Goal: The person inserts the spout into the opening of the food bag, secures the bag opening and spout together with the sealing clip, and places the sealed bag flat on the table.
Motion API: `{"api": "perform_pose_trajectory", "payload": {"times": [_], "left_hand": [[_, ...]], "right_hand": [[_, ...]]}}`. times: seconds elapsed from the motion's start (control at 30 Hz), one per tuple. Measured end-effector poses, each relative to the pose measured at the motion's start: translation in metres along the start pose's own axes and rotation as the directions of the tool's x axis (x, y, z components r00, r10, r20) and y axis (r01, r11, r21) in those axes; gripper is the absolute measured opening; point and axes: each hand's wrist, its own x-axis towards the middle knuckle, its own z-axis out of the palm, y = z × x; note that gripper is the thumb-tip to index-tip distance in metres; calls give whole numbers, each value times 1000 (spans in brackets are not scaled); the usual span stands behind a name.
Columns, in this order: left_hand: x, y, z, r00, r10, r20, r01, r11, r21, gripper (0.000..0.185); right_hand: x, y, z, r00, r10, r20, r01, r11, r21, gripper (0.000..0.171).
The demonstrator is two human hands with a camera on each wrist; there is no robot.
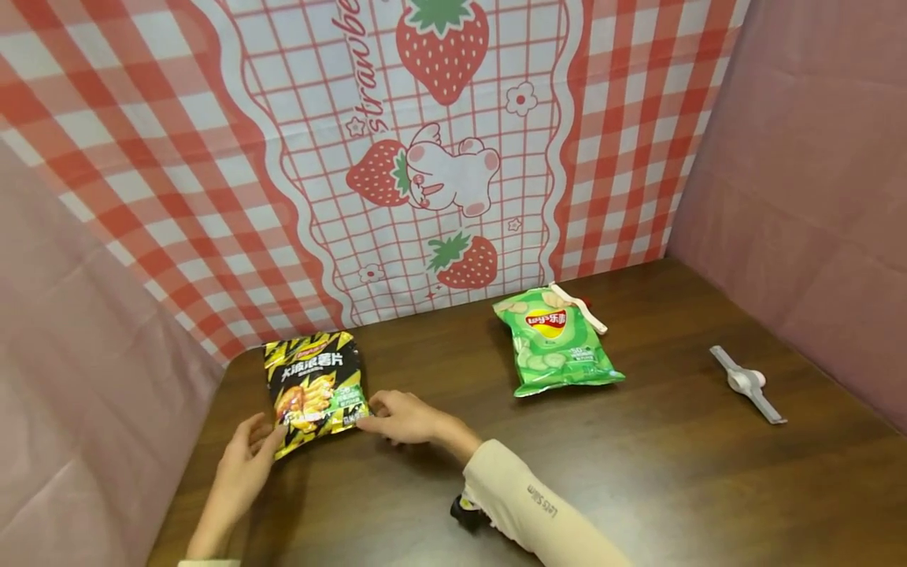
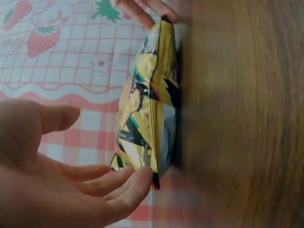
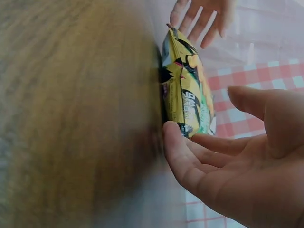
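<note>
A black and yellow bag of potato chips (image 1: 315, 390) lies face up on the left of the table. At its lower left corner is my left hand (image 1: 244, 465), fingertips right at the edge. The left wrist view shows that thumb held well apart from the bag (image 2: 142, 104). My right hand (image 1: 404, 417) is at the lower right corner, fingertips against the edge. In the right wrist view its fingers reach to the corner of the bag (image 3: 183, 90), with the thumb spread away. Neither hand is curled round it.
A green bag of Lay's chips (image 1: 556, 346) lies right of centre, with a white strip (image 1: 579, 307) along its upper right edge. Farther right is a grey bar with a round pale knob (image 1: 747, 383). Checked strawberry cloth (image 1: 453, 173) hangs behind the wooden table (image 1: 666, 472).
</note>
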Motion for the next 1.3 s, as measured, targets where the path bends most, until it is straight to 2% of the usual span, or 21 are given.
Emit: {"api": "perform_pose_trajectory", "payload": {"times": [0.1,0.2,0.27,0.37,0.47,0.53,0.63,0.77,0.93,1.13,1.3], "left_hand": [[0,1,0,999,-29,26,30,999,-39,66],[0,-2,1,999,-44,22,45,998,-54,60],[2,-3,3,998,-48,50,51,995,-81,56],[4,-6,8,994,-47,103,56,995,-82,50],[5,-8,11,990,-35,133,43,997,-59,50],[4,-8,12,992,-20,125,24,999,-36,50],[3,-9,13,993,-6,117,12,998,-55,48],[0,-9,14,993,-20,117,36,990,-134,42],[-1,-10,18,996,-21,88,40,975,-218,37],[-1,-8,23,1000,14,14,-10,955,-297,34],[-2,-6,26,999,35,-32,-43,941,-336,34]], "right_hand": [[1,2,3,999,17,-30,-15,997,75,43],[2,6,3,999,33,-41,-26,988,149,40],[2,9,2,999,38,-38,-31,984,177,38],[1,14,2,999,31,-34,-25,986,167,32],[1,17,1,998,-1,-60,6,996,88,29],[2,18,-1,997,-19,-80,22,999,37,28],[2,18,-2,997,-7,-80,10,999,36,28],[1,18,-5,998,45,-32,-41,991,130,29],[2,19,-8,999,45,-27,-39,981,189,35],[4,23,-12,999,28,-31,-19,963,267,39],[4,23,-15,1000,11,-17,-6,962,273,40]]}}
